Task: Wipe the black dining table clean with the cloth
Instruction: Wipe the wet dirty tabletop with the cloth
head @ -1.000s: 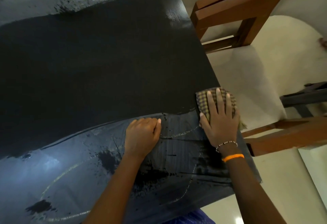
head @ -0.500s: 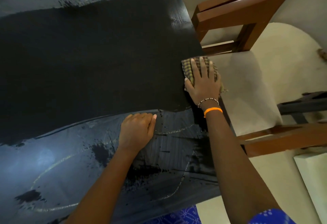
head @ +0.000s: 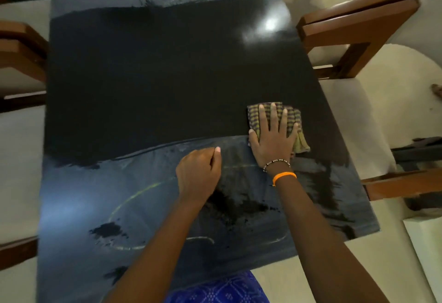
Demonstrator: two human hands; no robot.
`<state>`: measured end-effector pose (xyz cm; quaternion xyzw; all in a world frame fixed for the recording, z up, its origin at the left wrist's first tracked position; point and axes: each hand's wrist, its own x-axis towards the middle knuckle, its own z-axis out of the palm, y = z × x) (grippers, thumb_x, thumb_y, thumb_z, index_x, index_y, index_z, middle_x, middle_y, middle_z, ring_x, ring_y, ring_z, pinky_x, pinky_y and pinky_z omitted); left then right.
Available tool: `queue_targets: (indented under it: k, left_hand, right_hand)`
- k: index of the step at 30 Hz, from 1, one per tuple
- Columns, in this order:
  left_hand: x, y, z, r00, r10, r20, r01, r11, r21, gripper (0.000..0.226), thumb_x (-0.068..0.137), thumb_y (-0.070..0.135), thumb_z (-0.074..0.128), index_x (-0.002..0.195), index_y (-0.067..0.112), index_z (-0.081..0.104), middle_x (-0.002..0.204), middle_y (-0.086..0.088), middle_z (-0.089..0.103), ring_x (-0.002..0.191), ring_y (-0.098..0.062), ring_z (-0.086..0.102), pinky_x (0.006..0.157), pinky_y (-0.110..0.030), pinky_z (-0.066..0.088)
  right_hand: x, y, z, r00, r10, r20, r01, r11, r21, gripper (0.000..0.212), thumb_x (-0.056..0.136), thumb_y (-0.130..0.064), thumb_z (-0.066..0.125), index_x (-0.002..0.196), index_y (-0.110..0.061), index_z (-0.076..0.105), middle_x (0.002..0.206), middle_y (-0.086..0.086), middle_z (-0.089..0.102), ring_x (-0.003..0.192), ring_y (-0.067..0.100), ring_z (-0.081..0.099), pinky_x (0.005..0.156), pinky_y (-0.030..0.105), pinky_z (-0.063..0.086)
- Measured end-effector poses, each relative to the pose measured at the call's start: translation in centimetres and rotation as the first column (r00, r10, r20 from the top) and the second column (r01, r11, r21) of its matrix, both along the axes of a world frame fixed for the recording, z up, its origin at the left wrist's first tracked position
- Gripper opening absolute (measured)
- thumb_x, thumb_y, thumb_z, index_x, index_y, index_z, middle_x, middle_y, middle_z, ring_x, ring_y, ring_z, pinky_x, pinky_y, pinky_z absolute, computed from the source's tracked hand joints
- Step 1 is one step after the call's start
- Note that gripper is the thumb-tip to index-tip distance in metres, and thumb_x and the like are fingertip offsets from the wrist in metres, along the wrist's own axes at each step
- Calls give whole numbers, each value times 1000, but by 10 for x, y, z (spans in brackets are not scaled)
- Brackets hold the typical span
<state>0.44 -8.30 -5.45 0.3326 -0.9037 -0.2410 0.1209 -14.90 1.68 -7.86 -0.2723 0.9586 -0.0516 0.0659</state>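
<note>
The black dining table (head: 155, 82) fills the view, with a dark matte band across its middle and a paler, streaked band near me. A folded checked cloth (head: 296, 121) lies on the right part of the table, at the line where the dark band meets the pale one. My right hand (head: 272, 140) presses flat on the cloth with fingers spread. My left hand (head: 198, 173) rests as a loose fist on the pale surface just left of it, holding nothing.
Wooden chairs with pale seats stand along the right side, one (head: 358, 27) further off and another (head: 406, 183) near the closest corner. More wooden chair parts (head: 21, 49) show at the left edge. Faint curved marks and dark blotches (head: 234, 207) cover the near surface.
My right hand has slid the cloth from the table's right edge inward and a little toward me. The view has pulled back, showing more of the table. My left hand has stayed put.
</note>
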Motion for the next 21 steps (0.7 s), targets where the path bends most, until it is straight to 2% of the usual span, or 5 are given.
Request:
queue_targets:
  k: [6,11,16,19,21]
  left_hand:
    - [115,-68,-6,965,236,116,-232,971,-47,42,90,30,41,54,11,51,52,-11,55,48,-32,52,49,-28,30]
    - [179,-107,-8,904,423,65,-417,904,-90,42,90,25,45,52,8,52,49,-13,53,44,-29,48,46,-28,30]
    - [239,-129,-14,795,596,116,-597,802,-32,42,93,28,41,55,12,47,56,-14,58,52,-33,52,48,-33,37]
    - [268,-133,-16,754,637,160,-644,765,-7,42,94,31,39,56,13,47,60,-14,61,56,-35,55,49,-34,37]
    - [276,-128,-19,746,634,204,-647,763,-4,39,95,29,41,63,10,54,66,-17,64,61,-37,59,52,-36,39]
  right_hand:
    - [86,-100,-2,982,189,24,-188,982,-13,66,92,-44,36,150,-24,12,159,8,9,146,36,1,111,62,-2]
    - [177,-184,-4,911,412,13,-411,910,-48,69,89,-44,36,150,-24,11,159,9,11,145,37,5,111,63,-2]
    - [255,-241,-5,727,686,27,-684,727,-64,66,89,-42,39,149,-27,17,159,5,11,146,34,6,112,59,1]
    - [246,-260,-6,595,803,-43,-804,595,-10,63,87,-44,38,147,-33,22,158,0,18,146,30,11,113,56,6]
    - [230,-277,-6,578,813,-63,-815,580,5,62,86,-45,39,146,-35,24,158,-1,20,146,29,13,112,54,7]
